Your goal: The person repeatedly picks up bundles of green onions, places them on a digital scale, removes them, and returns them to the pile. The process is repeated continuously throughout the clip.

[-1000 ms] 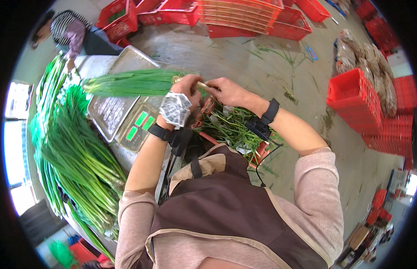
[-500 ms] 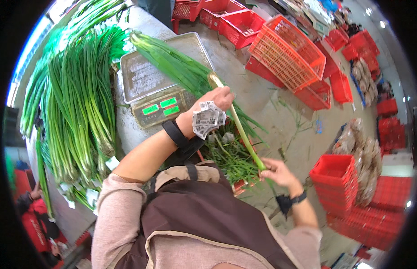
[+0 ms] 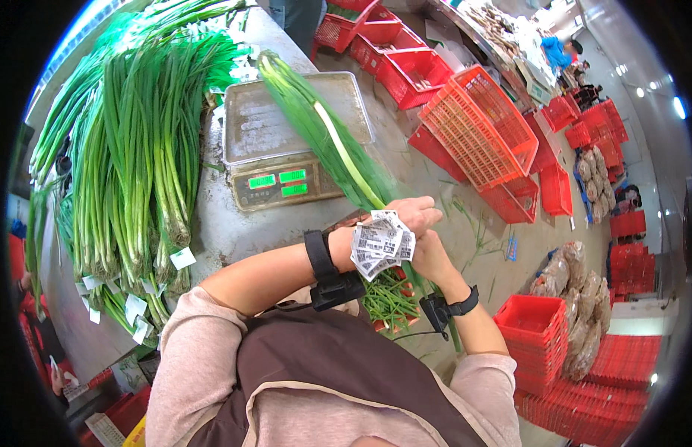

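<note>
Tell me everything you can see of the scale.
The scale has a wide, shallow, rectangular tray, metallic-looking, grey and stained, with a raised rim. On its near side is a dull, grimy panel with three lit green displays. It sits on the grey table, right of the heaped onions. The held bunch crosses its right side in view; whether they touch is unclear.

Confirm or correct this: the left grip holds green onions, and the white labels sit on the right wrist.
Wrong wrist: in the head view, the white labels sit on the left wrist. The left grip does hold green onions.
</note>
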`<move>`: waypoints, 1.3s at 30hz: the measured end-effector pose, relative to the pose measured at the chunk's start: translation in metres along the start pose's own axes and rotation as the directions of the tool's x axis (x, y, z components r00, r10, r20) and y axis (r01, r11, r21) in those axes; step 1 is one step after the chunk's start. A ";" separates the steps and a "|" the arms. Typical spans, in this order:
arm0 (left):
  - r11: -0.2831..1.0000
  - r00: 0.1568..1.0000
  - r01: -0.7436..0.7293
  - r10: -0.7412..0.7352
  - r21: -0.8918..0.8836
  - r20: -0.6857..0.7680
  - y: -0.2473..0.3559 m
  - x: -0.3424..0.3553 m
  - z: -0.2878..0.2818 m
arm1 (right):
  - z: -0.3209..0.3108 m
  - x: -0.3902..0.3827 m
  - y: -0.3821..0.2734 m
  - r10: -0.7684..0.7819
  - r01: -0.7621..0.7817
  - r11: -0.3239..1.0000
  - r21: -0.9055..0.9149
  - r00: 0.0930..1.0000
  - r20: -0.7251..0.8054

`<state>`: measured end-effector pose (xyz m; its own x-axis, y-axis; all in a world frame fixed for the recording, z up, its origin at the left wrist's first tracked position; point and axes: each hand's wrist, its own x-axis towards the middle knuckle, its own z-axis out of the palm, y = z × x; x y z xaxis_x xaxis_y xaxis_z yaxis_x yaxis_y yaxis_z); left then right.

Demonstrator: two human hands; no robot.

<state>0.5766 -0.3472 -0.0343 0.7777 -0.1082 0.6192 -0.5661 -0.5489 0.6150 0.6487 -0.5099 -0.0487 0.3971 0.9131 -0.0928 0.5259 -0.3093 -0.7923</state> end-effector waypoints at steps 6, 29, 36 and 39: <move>0.995 0.989 0.101 -0.103 0.027 0.105 0.010 -0.002 -0.003 | 0.022 0.040 -0.003 -0.334 0.303 0.936 -0.177 0.925 -0.180; 0.992 0.992 0.128 -0.128 -0.009 0.024 0.026 -0.018 -0.024 | 0.025 0.082 0.013 -0.474 0.421 0.614 -0.668 0.873 0.115; 0.980 0.984 0.170 -0.163 -0.100 0.069 0.015 -0.027 -0.019 | 0.020 0.104 0.021 -0.174 0.170 0.936 -0.307 0.985 0.015; 0.983 0.989 0.112 -0.124 -0.149 -0.075 0.000 -0.029 -0.018 | 0.015 0.091 0.027 -0.354 0.386 0.887 -0.254 0.921 0.162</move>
<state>0.5491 -0.3295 -0.0432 0.8190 0.0232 0.5733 -0.5102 -0.4278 0.7461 0.6878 -0.4311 -0.0873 0.0573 0.9936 0.0976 0.8107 0.0107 -0.5854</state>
